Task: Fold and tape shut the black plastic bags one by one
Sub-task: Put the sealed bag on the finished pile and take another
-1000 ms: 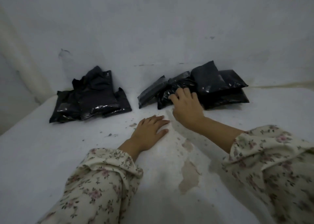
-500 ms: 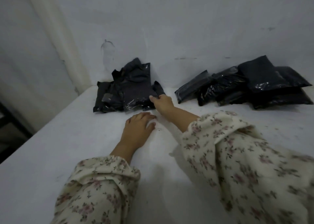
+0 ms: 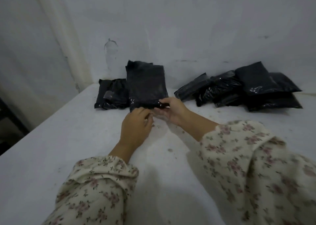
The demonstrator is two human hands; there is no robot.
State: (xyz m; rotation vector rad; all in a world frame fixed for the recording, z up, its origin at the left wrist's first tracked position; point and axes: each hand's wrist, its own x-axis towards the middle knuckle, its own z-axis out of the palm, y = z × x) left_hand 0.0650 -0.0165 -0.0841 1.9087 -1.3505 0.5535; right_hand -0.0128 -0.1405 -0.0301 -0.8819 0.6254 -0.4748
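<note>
One white table (image 3: 68, 147) fills most of the view. Its left edge runs diagonally up to the back corner, and its far edge meets a pale wall (image 3: 188, 28). Against that wall at the right lies the larger heap (image 3: 253, 89) of flat, glossy black packets, overlapping and tilted. Left of it, well apart, the held bag (image 3: 147, 86) stands lifted and slightly tilted, a matt black rectangle with a few shiny creases. Its near edge is at the hands, and its top leans toward the wall. Behind and left of it sits the smaller heap (image 3: 111, 95), crumpled, with a patch of sheen. The right hand (image 3: 172, 110) pinches the bag's near right corner, thumb on top and fingers beneath. The left hand (image 3: 136, 124) has its fingertips curled onto the same near edge, its back to the camera. Open tabletop spreads left of the hands to the table edge and between the floral sleeves (image 3: 256, 165). Small crumbs (image 3: 170, 150) dot the surface.
</note>
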